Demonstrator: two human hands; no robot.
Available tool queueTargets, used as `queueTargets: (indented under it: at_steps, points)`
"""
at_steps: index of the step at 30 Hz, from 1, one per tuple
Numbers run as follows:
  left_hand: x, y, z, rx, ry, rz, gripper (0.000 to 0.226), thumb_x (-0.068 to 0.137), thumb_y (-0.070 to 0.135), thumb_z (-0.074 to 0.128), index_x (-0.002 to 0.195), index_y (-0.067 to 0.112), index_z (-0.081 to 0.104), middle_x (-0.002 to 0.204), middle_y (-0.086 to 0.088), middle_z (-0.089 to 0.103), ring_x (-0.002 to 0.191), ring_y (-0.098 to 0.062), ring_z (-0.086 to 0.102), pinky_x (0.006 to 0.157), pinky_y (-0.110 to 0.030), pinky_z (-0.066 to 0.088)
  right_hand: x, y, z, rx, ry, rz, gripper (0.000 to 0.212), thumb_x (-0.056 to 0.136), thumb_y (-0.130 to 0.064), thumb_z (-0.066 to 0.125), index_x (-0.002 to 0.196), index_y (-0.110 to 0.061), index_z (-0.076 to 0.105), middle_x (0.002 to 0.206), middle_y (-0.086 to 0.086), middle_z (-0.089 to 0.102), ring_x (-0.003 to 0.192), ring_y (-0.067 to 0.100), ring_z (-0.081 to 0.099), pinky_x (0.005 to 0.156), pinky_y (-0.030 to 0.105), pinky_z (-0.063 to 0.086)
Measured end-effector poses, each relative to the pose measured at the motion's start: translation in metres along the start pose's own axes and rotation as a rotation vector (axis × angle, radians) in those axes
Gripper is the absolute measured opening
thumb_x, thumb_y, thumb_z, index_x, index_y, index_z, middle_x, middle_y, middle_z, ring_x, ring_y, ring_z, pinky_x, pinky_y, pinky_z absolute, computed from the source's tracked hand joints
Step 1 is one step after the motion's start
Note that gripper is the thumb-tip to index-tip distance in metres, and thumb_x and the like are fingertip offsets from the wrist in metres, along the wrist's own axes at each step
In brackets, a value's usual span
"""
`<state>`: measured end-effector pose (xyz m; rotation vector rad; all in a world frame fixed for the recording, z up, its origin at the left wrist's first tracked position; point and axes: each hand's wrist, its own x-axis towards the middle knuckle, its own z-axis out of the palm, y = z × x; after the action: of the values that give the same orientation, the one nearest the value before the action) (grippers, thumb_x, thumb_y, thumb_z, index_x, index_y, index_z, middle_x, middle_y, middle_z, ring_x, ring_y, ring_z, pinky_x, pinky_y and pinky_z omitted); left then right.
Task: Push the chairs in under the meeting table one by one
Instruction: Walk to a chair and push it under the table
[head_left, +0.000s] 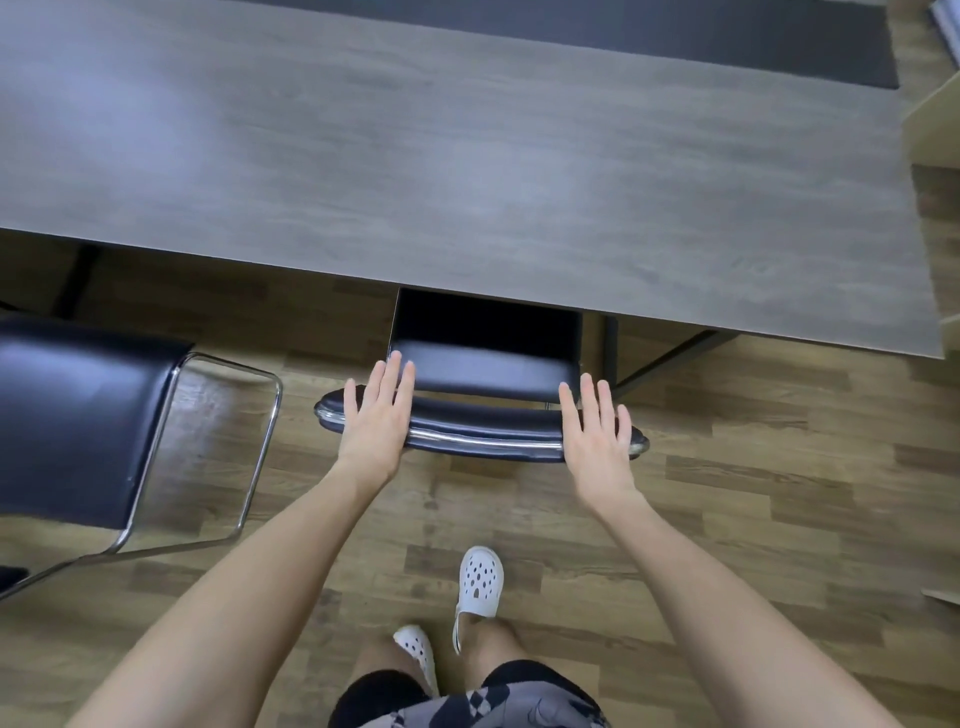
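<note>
A black chair (483, 364) with a chrome-trimmed backrest stands straight ahead, its seat mostly under the grey wooden meeting table (467, 182). My left hand (376, 415) lies flat with fingers spread on the left end of the backrest's top edge. Flat and open as well, my right hand (597, 434) rests on the right end. Neither hand grips the chair. A second black chair (78, 421) with a chrome tube frame stands at the left, pulled out clear of the table edge.
The floor is brown wood laminate (753, 493). Dark table legs (670, 353) show under the table's right end. A pale cabinet (935, 124) stands at the far right. My feet in white perforated clogs (478, 582) are just behind the chair.
</note>
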<state>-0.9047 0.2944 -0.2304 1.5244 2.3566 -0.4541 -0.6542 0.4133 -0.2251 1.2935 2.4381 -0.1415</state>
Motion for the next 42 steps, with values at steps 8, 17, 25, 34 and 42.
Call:
queueTargets:
  at_steps: [8,17,25,34,42]
  points:
    - [0.024,0.000,-0.007,-0.025,-0.002,0.009,0.121,0.075,0.004,0.078,0.154,0.014,-0.013,0.162,-0.009,-0.019,0.151,-0.029,-0.008,0.119,-0.053,0.007,0.024,0.007,-0.005,0.035,0.019,0.019,0.105,0.078,0.012,0.061,0.154,-0.009,-0.009,0.162,0.017,-0.009,0.149,0.036,-0.006,0.117,0.051,0.012]
    - [0.061,-0.009,-0.022,-0.051,0.017,0.023,0.122,0.073,-0.005,0.074,0.154,0.021,-0.014,0.163,-0.008,-0.014,0.151,-0.028,-0.004,0.118,-0.053,0.010,0.058,0.007,-0.017,0.054,0.057,0.012,0.099,0.079,0.019,0.053,0.153,-0.007,-0.008,0.162,0.017,-0.005,0.150,0.035,-0.003,0.116,0.050,0.017]
    - [0.091,-0.017,-0.036,-0.026,0.027,0.040,0.123,0.076,0.002,0.077,0.153,0.014,-0.018,0.163,-0.007,-0.015,0.151,-0.027,-0.006,0.119,-0.052,0.009,0.085,0.004,-0.028,0.045,0.074,0.039,0.104,0.071,0.020,0.058,0.154,-0.006,0.002,0.162,0.018,0.006,0.149,0.036,0.006,0.116,0.052,0.018]
    - [0.124,-0.021,-0.053,-0.055,0.019,0.072,0.119,0.072,-0.004,0.073,0.154,0.013,-0.012,0.164,-0.007,-0.010,0.151,-0.026,-0.004,0.119,-0.051,0.009,0.116,0.009,-0.045,0.028,0.024,0.046,0.105,0.076,0.014,0.060,0.155,-0.008,-0.006,0.163,0.014,-0.002,0.150,0.033,-0.004,0.118,0.049,0.008]
    - [0.143,-0.026,-0.062,-0.054,0.028,0.083,0.116,0.074,-0.002,0.074,0.155,0.016,-0.008,0.164,-0.008,-0.009,0.151,-0.027,-0.006,0.119,-0.052,0.008,0.134,0.010,-0.053,0.053,0.036,0.031,0.104,0.073,0.015,0.060,0.155,-0.008,0.000,0.163,0.013,0.007,0.150,0.032,0.004,0.117,0.049,0.009]
